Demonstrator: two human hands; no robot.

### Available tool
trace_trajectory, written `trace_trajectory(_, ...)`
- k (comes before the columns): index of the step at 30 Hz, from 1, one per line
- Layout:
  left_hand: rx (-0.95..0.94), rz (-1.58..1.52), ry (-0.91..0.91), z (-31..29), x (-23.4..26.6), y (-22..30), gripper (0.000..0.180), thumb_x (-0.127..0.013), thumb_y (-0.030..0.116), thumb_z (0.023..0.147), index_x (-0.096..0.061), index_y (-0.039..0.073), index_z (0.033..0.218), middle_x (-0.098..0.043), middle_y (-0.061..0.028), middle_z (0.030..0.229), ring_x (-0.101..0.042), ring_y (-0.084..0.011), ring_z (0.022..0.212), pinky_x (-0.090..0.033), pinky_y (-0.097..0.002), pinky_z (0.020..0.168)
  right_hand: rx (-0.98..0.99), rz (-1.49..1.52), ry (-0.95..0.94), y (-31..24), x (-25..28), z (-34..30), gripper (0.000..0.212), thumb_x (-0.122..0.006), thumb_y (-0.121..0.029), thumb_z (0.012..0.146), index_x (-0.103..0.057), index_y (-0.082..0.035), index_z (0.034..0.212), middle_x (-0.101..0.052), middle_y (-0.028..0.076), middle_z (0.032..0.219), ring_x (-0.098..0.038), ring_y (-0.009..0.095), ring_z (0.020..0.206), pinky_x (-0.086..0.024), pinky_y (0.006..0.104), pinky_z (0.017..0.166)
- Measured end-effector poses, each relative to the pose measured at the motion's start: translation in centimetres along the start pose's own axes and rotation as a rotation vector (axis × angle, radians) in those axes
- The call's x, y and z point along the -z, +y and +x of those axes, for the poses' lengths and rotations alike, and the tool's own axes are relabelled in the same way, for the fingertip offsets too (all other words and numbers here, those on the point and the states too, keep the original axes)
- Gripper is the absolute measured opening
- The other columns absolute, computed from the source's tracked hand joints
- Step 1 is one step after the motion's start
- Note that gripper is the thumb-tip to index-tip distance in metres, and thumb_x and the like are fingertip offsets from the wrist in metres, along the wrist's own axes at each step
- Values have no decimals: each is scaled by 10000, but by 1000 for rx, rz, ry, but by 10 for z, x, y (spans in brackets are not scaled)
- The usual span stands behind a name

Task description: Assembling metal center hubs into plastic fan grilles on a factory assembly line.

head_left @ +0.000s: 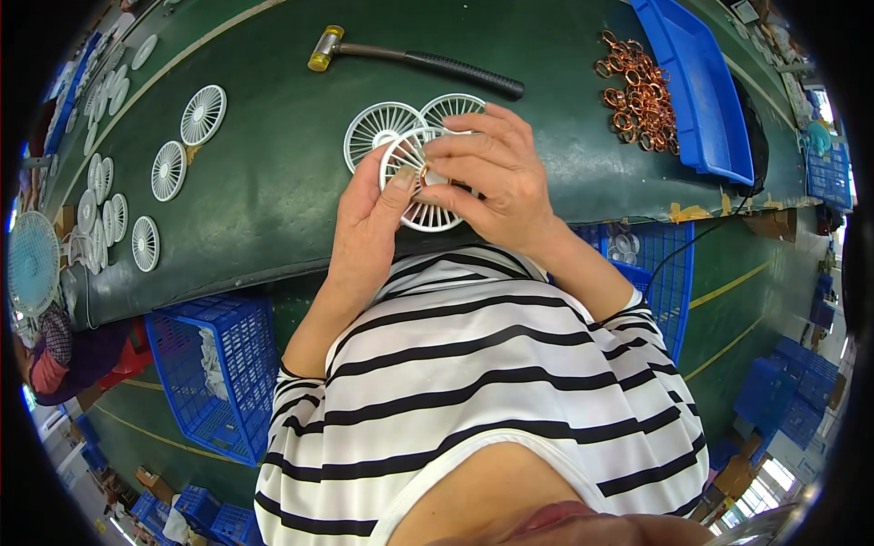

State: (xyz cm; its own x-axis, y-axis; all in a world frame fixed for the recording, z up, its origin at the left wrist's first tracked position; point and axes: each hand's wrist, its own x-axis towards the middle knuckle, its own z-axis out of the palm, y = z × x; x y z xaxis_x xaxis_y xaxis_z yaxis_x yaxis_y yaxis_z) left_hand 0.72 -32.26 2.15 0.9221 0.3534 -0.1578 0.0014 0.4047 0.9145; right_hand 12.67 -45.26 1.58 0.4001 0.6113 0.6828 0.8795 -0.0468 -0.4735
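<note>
left hand (367,207) tight on a white spoked disc (431,217), right hand (506,182) tight on its central copper ring (422,176)

Fairly evenly bright over the table (273,164), blown out in patches well beyond it, bent and black-rimmed at the edges.

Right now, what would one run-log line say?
Left hand: gripping white spoked wheel; Right hand: at copper-coloured ring near wheel's centre; Beyond: mallet; Far right: copper-ring pile, blue tray
</note>
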Motion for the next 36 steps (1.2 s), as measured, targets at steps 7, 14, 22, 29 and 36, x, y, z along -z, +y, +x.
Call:
trace_trajectory(7, 18, -1, -101, -4, -4, 0, 409, -541, 161, 968, -423, -26, 1312, -613, -92, 1096, -605, -116, 973, -481, -240, 852, 113, 248, -271, 7, 13, 6, 182, -736, -201, 771, -724, -77, 904, -682, 53, 1122, -539, 302, 1208, -299, 466, 1067)
trace_trajectory(14, -296, 178, -78, -2, -11, -7, 437, -617, 117, 922, -439, -21, 1296, -632, -94, 1108, -615, -128, 971, -484, -256, 869, -234, 709, -121, 3, 11, -2, 467, -599, -40, 875, -487, 15, 1325, -501, 197, 1358, -485, 291, 1259, -361, 377, 1056)
trace_trajectory(22, -544, 494, -38, 6, -3, -24, 407, -642, 140, 904, -489, -12, 1250, -668, -113, 1019, -647, -156, 882, -516, -280, 770, -580, 844, -324, 3, 22, -3, 488, -641, -39, 859, -475, 35, 1312, -599, 123, 1181, -594, 209, 1062, -461, 323, 950)
trace_trajectory(29, -999, 821, 432, 22, 16, -2, 323, -665, -23, 811, -605, 15, 1126, -675, -140, 958, -669, -266, 770, -523, -300, 680, -22, 579, -269, -45, 119, 36, 283, -694, -266, 747, -697, -73, 953, -676, 106, 999, -636, 266, 898, -504, 351, 793)
trace_trajectory(36, -743, 1371, 645, 16, 70, -18, 396, -640, 116, 809, -593, 198, 1193, -610, -64, 1184, -487, -338, 1176, -305, -586, 1017, 1082, 1229, -877, -28, 125, 84, 231, -413, -207, 965, -628, -123, 948, -679, 12, 864, -648, 174, 744, -512, 287, 639)
